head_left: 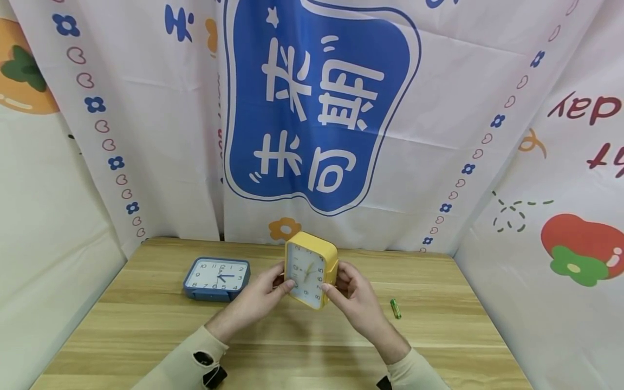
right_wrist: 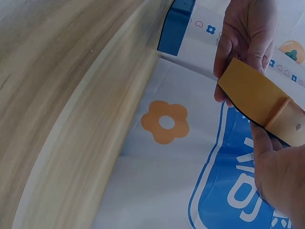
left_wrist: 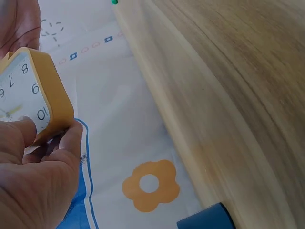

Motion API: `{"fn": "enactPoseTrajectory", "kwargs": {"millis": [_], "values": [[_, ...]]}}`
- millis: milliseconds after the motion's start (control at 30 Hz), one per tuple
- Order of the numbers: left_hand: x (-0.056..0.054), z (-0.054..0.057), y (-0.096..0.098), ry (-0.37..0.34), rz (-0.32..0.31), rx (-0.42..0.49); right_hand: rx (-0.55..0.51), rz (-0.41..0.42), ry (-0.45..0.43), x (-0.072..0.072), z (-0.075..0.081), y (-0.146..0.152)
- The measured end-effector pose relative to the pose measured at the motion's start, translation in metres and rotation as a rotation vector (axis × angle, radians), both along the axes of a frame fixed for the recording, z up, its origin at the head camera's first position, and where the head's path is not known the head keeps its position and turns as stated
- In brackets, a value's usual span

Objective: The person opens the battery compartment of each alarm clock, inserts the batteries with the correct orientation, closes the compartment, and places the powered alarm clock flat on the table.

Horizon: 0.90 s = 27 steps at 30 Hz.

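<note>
Both hands hold a yellow alarm clock (head_left: pixel 305 273) above the middle of the table, its white dial turned sideways. My left hand (head_left: pixel 260 292) grips one side, with the thumb lying on the dial in the head view. On the opposite side, my right hand (head_left: pixel 359 299) holds the clock, its thumb at the edge of the face. In the right wrist view, the yellow casing (right_wrist: pixel 255 90) hides the dial. Left of the hands, a blue alarm clock (head_left: pixel 218 279) lies on the table, face up.
A small green battery (head_left: pixel 395 309) lies on the wooden table (head_left: pixel 302 357), right of the right hand. Printed white cloth (head_left: pixel 409 216) hangs behind the table's back edge and along both sides.
</note>
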<state>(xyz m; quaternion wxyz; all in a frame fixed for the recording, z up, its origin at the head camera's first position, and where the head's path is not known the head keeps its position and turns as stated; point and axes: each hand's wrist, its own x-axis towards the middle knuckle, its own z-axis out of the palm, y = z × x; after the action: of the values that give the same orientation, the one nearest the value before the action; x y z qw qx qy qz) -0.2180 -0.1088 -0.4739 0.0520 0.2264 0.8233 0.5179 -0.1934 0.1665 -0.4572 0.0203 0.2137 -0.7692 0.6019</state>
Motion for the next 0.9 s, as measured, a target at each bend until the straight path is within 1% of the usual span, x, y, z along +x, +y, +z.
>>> {"fn": "enactPoseTrajectory", "kwargs": {"millis": [133,233,433,533,633,733,800,900], "values": [[0.000,-0.002,-0.001,-0.021,0.029,0.012,0.009,0.039,-0.010,0.000,0.001,0.002],[0.001,-0.002,-0.002,-0.020,0.056,0.013,0.036,0.048,-0.008,0.000,0.002,0.004],[0.003,0.002,-0.002,0.011,0.136,0.001,0.141,0.005,-0.009,-0.002,0.006,0.009],[0.003,0.004,-0.002,0.038,0.155,-0.025,0.181,-0.034,-0.001,-0.003,0.008,0.011],[0.003,0.005,-0.004,0.082,0.142,-0.054,0.228,-0.072,0.061,-0.003,0.010,0.011],[0.004,0.006,-0.005,0.139,0.137,-0.094,0.282,-0.095,0.158,-0.002,0.010,0.012],[0.005,0.007,-0.005,0.194,0.150,-0.141,0.309,-0.099,0.217,-0.002,0.010,0.012],[0.007,0.008,-0.006,0.267,0.185,-0.213,0.356,-0.108,0.295,-0.002,0.011,0.012]]}}
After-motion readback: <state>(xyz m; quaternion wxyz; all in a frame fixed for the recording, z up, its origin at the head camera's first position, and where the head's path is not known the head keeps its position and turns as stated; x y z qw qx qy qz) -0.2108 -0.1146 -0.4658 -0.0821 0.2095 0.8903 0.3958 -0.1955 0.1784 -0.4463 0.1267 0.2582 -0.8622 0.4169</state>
